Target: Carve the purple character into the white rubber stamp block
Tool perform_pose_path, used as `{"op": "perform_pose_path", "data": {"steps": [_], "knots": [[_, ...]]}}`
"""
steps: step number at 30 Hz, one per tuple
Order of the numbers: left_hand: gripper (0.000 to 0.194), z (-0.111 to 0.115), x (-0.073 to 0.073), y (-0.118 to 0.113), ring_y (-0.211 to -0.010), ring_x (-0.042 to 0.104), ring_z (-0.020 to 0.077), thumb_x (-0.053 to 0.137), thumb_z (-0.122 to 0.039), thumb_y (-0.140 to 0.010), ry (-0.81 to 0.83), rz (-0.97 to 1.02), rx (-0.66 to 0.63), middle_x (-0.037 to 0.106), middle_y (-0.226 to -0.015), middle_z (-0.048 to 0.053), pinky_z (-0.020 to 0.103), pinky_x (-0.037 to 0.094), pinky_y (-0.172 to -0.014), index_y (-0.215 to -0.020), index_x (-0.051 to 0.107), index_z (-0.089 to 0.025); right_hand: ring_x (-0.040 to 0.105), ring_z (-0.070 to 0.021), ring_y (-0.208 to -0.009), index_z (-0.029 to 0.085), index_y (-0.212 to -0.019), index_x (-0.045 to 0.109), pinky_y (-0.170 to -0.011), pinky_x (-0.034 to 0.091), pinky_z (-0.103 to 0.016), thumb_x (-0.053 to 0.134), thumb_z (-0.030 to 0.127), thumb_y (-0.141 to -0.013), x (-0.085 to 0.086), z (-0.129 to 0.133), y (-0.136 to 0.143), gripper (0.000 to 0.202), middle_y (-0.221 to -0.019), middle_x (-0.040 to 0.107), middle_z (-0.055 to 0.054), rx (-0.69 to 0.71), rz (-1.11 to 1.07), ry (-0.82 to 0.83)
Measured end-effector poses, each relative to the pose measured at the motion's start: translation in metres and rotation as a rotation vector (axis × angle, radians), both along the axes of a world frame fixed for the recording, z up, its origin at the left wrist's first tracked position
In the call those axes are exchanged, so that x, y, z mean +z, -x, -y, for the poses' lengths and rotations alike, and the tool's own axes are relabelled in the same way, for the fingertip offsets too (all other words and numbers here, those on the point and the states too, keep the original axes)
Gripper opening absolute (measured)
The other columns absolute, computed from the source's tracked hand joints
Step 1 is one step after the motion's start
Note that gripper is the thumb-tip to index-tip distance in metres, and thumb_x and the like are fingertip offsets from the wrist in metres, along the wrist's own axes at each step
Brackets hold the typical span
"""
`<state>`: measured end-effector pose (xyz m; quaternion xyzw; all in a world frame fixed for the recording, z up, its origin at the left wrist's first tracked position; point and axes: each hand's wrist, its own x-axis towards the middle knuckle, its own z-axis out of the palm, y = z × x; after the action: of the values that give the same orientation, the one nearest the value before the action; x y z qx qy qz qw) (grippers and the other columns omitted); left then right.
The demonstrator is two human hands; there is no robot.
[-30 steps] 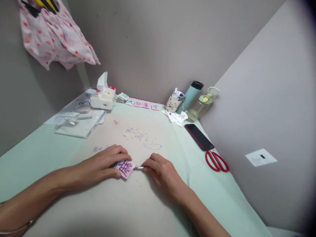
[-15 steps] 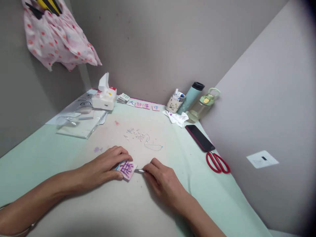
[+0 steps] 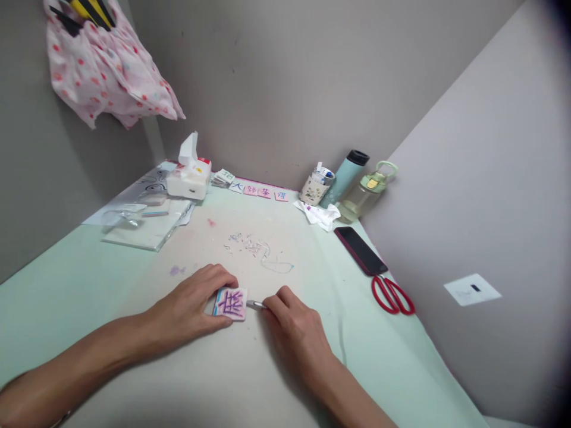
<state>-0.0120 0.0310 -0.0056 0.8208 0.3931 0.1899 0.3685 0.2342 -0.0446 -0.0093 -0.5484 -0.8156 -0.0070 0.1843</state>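
A small square carved block (image 3: 231,304) with a purple character on its face lies on the beige mat (image 3: 214,380). Thumb and fingers of my left hand (image 3: 198,300) grip it by opposite edges from the left side. In my right hand (image 3: 297,327) is a thin metal carving knife (image 3: 255,304), held in a closed pinch, its tip at the block's right edge. Most of the handle is hidden in the fingers. Beyond the block lies a scatter of carving shavings (image 3: 256,245).
Several finished-looking character tiles (image 3: 264,192) line the back edge beside a tissue pack (image 3: 190,180). A pen cup (image 3: 314,187), a blue flask (image 3: 345,177) and a green-lidded bottle (image 3: 361,193) stand back right. A phone (image 3: 360,249) and red-handled scissors (image 3: 392,295) lie right; plastic-wrapped sheets (image 3: 149,229) lie left.
The block has turned so its edges sit squarer to me, shifting slightly right. My left thumb has slid along its near edge. The knife and right hand have moved slightly right.
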Motion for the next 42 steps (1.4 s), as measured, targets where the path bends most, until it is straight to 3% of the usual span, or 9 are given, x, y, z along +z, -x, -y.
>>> {"op": "perform_pose_path", "data": {"steps": [7,14,28,42], "knots": [[0.034,0.004,0.0,-0.003,-0.113,0.058,0.0272,0.07,-0.029,-0.081,0.004,0.0,0.029,0.062,-0.118,0.004,0.039,0.047,-0.1,-0.114,0.066,-0.026,0.06,-0.0156,-0.069,0.022,-0.093,0.062,-0.051,0.028,-0.028,0.057,0.011,-0.101,-0.008,-0.001,0.003,0.015,-0.086,0.06,-0.001,-0.006,0.006,-0.011],[0.03,0.004,-0.003,-0.003,-0.105,0.06,0.0259,0.072,-0.03,-0.079,-0.012,-0.012,0.064,0.063,-0.109,0.002,0.036,0.048,-0.092,-0.108,0.067,-0.026,0.058,-0.0174,-0.07,0.022,-0.09,0.06,-0.051,0.027,-0.028,0.054,0.006,-0.1,-0.013,0.002,0.008,0.02,-0.084,0.06,-0.002,-0.031,0.026,-0.052],[0.025,0.006,-0.004,-0.005,-0.1,0.059,0.0261,0.07,-0.029,-0.079,-0.048,-0.023,0.074,0.062,-0.104,0.002,0.036,0.048,-0.086,-0.103,0.063,-0.025,0.056,-0.0172,-0.068,0.022,-0.089,0.058,-0.051,0.021,-0.028,0.057,0.005,-0.098,-0.01,0.0,0.014,0.02,-0.083,0.06,-0.003,-0.061,0.062,-0.038],[0.028,0.004,0.0,-0.002,-0.104,0.057,0.0263,0.072,-0.027,-0.081,-0.006,-0.011,0.022,0.062,-0.108,0.003,0.037,0.047,-0.09,-0.107,0.065,-0.025,0.06,-0.0155,-0.067,0.022,-0.095,0.06,-0.055,0.034,-0.027,0.056,0.01,-0.101,-0.008,-0.003,0.007,0.014,-0.086,0.062,-0.001,-0.017,0.002,-0.003]]}}
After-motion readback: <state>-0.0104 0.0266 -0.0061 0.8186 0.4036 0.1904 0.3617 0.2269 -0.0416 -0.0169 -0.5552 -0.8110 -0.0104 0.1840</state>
